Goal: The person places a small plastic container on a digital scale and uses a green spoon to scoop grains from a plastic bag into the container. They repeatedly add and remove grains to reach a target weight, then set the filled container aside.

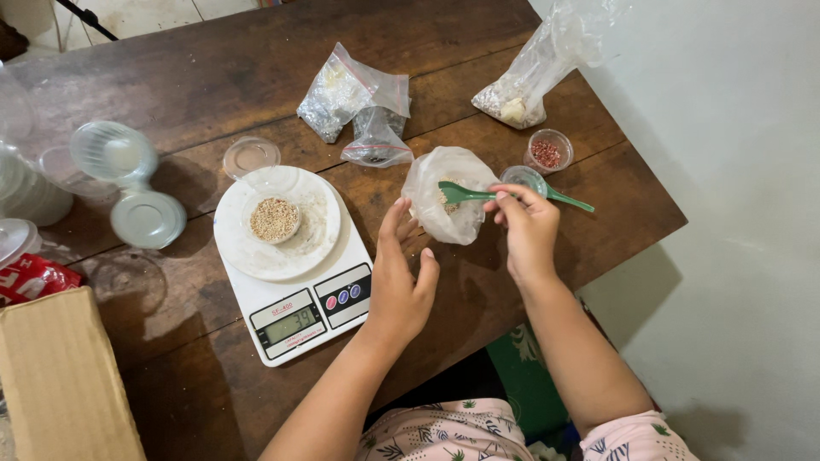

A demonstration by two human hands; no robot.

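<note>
— Nearest? Left hand (400, 277) open, fingertips beside the plastic bag (448, 205).
— Right hand (525, 229)? Pinching a green spoon (478, 194), bowl inside that bag.
— Farther left? White scale (290, 265), grain cup (274, 219) on top.

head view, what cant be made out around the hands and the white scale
- Green plastic spoon: bowl sunk in the open clear plastic bag, load hidden.
- Right hand: fingertips curl over the handle, grip hidden.
- Left hand: whether it touches the bag is unclear.
- White digital kitchen scale: front buttons too small.
</note>
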